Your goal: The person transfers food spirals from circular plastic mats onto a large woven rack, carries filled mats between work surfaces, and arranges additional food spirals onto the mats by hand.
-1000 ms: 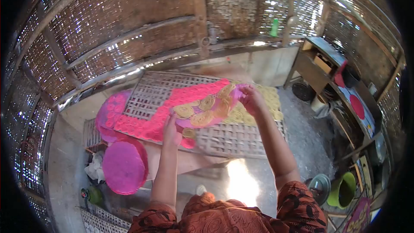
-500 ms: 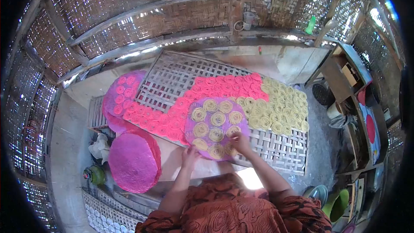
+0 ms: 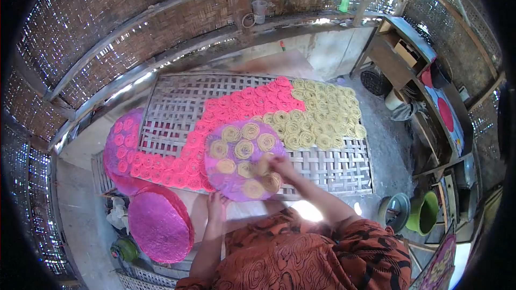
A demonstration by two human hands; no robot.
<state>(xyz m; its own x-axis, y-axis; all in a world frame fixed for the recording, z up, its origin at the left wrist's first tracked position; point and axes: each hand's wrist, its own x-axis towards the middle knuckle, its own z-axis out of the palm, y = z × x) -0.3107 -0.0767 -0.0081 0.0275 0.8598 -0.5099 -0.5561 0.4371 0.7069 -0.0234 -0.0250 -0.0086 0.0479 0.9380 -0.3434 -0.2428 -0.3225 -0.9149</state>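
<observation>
A round purple sheet (image 3: 217,178) bearing several pale yellow coils lies over the front part of a woven bamboo rack (image 3: 328,171). My left hand (image 3: 216,204) is closed at the sheet's lower left edge, pinching it. Over the sheet's right side, my right hand (image 3: 277,165) has its fingers together at a yellow coil, blurred by motion. Pink coils (image 3: 252,102) cover the rack's middle and lower left. Yellow coils (image 3: 328,110) lie in rows on its right part.
A thick stack of round pink-purple sheets (image 3: 158,225) stands front left. Another round sheet with pink coils (image 3: 123,142) is at the rack's left end. On the right are a wooden shelf (image 3: 389,64), a green bucket (image 3: 423,214) and a grey basin (image 3: 394,212).
The purple sheet, held up in both hands a second ago, now lies flat on the rack. Since the last earlier frame, my right hand has moved up among the coils. The camera view has shifted.
</observation>
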